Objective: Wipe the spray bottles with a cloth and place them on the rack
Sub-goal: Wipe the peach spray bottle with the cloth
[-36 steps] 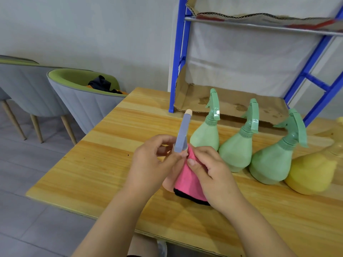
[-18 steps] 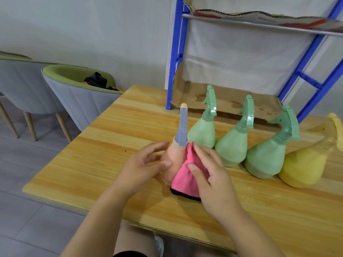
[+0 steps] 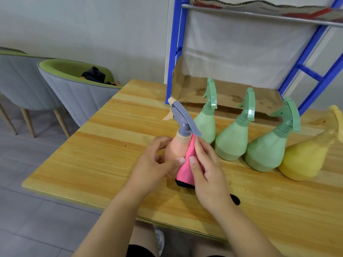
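One head-worn view looks forward and down — close over the table (image 3: 111, 145), rack (image 3: 173, 52) behind

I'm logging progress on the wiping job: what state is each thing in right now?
Peach bottle: off the rack, gripped by left hand, cloth against its side.
Cloth: held on the peach bottle by right hand.
Green bottles: standing on table, no hand on them.
Yellow bottle: standing on table, no hand on it.
Rack: no bottles on it in view.
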Demonstrator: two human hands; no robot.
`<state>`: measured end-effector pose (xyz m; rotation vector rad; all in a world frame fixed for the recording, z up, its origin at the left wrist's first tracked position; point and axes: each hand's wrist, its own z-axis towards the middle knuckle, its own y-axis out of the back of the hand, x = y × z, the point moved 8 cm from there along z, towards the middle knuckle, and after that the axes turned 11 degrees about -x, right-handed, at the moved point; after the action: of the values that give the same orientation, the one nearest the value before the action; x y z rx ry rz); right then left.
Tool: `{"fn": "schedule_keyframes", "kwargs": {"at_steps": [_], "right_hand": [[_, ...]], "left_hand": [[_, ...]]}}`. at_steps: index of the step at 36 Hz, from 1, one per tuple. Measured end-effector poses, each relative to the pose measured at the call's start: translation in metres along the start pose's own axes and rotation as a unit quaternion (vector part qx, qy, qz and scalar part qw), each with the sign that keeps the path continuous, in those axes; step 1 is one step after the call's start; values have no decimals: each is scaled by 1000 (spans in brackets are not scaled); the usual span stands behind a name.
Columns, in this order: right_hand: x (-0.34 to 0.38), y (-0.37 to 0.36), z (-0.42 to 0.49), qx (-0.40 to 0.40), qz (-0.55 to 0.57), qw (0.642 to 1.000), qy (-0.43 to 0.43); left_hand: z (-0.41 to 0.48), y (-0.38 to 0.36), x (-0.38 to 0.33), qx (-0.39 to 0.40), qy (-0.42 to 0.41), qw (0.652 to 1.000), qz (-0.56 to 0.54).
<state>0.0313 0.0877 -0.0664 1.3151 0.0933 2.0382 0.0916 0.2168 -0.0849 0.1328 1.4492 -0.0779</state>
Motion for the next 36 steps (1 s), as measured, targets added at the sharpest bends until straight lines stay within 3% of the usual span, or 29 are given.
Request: {"fn": "schedule_keyframes", "kwargs": {"at_steps": [5,14,22,27,31,36], "right_hand": [[13,-1,6,19,55,998,-7],[33,6,17,-28,87,995,36],[58,25,32,-93,165,979,68],[61,36,42,-68,219,973,-5],[57,38,46,-49,256,964,-48],[59,33,38,-61,210,976,1]], "left_hand": [[-3,-2,-1,-16,-9,999,-32],[-6,-5,-25,-23,14,992,-124],[-3,-4,-64,0,-29,992,-121],[-8,-5,-79,53,-33,988,-139],[-7,-2,-80,25,-32,992,-118],[-3,-1,-79,-15,-54,994,-91]]}}
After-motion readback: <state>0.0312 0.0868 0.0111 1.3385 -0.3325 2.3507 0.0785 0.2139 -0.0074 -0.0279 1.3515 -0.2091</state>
